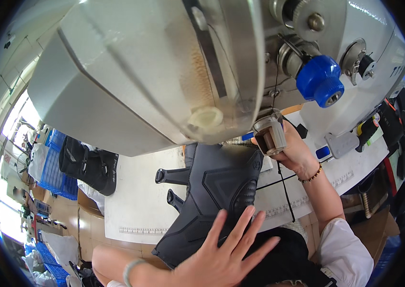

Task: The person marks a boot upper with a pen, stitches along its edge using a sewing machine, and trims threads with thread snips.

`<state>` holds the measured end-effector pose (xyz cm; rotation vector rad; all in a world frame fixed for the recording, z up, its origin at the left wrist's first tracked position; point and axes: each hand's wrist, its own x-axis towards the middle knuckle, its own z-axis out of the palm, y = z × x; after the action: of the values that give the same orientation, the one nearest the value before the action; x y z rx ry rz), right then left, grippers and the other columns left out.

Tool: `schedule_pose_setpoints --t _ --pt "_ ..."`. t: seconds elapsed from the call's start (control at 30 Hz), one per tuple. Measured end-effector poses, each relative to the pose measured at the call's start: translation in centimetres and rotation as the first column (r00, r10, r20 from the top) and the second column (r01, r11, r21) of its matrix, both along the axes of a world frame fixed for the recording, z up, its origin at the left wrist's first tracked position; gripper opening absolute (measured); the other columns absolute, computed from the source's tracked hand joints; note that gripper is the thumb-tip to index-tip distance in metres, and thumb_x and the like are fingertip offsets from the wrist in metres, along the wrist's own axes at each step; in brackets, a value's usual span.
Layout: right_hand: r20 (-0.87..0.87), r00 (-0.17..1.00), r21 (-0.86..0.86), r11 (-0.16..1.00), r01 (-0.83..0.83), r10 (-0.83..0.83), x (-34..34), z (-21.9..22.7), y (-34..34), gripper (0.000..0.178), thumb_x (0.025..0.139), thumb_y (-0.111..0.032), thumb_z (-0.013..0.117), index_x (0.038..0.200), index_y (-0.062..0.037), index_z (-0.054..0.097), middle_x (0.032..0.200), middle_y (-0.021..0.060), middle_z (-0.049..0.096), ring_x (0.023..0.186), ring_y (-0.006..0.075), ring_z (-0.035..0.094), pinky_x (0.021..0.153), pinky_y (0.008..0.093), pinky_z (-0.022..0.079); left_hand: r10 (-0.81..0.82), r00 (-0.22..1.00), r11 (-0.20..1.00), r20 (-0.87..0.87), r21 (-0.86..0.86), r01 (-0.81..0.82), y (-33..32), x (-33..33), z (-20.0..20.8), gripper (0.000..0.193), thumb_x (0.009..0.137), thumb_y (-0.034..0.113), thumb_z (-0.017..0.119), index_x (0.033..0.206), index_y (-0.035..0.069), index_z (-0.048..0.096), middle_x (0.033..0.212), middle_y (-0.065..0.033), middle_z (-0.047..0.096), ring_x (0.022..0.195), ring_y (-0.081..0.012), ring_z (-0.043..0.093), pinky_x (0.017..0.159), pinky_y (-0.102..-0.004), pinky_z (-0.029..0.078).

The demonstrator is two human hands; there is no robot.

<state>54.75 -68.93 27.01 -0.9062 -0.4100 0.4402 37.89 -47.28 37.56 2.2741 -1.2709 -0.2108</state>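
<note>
A black boot upper (221, 186) with ribbed panels and two buckle straps (173, 176) lies on the white sewing table (135, 196). Its far end reaches under the head of a large white sewing machine (116, 81). My left hand (221, 253) is open above the upper's near part, fingers spread; whether it touches the material I cannot tell. Beside the needle area, to the right of the upper, is my right hand (298, 150). A clear plastic guard (270, 134) hides most of its fingers, so what they hold cannot be seen.
The machine head overhangs the far table, with a blue knob (319, 81) on its right side. Black boots (90, 165) stand at the left near blue crates (56, 174). A black cord (286, 196) hangs across the table. A cardboard box (374, 229) sits at the lower right.
</note>
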Motion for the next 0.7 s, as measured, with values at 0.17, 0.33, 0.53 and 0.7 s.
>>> schedule_pose_setpoints --t 0.17,0.33,0.53,0.7 --pt "-0.08 0.956 -0.194 0.945 0.262 -0.281 -0.6 1.7 1.8 0.022 0.079 -0.01 0.075 0.072 -0.0081 0.054 0.054 -0.0081 0.04 0.04 0.0007 0.026 0.037 0.0211 0.014 -0.036 0.833 0.805 0.552 0.51 -0.303 -0.3 -0.8 -1.6 0.034 0.084 0.028 0.056 0.116 0.015 0.063 0.135 -0.0192 0.048 0.123 -0.0392 0.048 0.095 -0.0484 0.045" --pt "-0.108 0.959 -0.183 0.954 0.239 -0.261 -0.8 1.4 1.7 0.022 0.079 -0.01 0.075 0.072 -0.0084 0.054 0.054 -0.008 0.041 0.039 0.0009 0.026 0.037 0.0212 0.014 0.004 0.879 0.839 0.477 0.477 -0.262 -0.1 -0.4 -0.7 0.027 0.08 0.024 0.059 0.105 0.016 0.068 0.132 -0.0145 0.052 0.123 -0.0369 0.049 0.093 -0.0458 0.048" --pt "-0.105 0.96 -0.145 0.959 0.243 -0.259 -1.0 1.0 1.8 0.021 0.08 -0.011 0.074 0.072 -0.0086 0.054 0.053 -0.0078 0.041 0.039 0.0012 0.025 0.037 0.0216 0.014 0.024 0.882 0.899 0.471 0.375 -0.224 1.0 -0.5 -0.6 0.027 0.081 0.022 0.056 0.103 0.008 0.063 0.14 -0.0172 0.042 0.131 -0.0381 0.038 0.102 -0.0486 0.038" --pt "-0.147 0.949 -0.192 0.949 0.251 -0.28 -1.9 2.2 2.0 0.022 0.08 -0.01 0.073 0.07 -0.0094 0.053 0.052 -0.008 0.039 0.038 0.0012 0.025 0.037 0.0218 0.014 0.005 0.876 0.915 0.482 0.352 -0.199 2.1 0.3 -0.4 0.025 0.081 0.021 0.058 0.102 0.009 0.063 0.139 -0.0149 0.044 0.131 -0.0355 0.039 0.101 -0.0483 0.039"
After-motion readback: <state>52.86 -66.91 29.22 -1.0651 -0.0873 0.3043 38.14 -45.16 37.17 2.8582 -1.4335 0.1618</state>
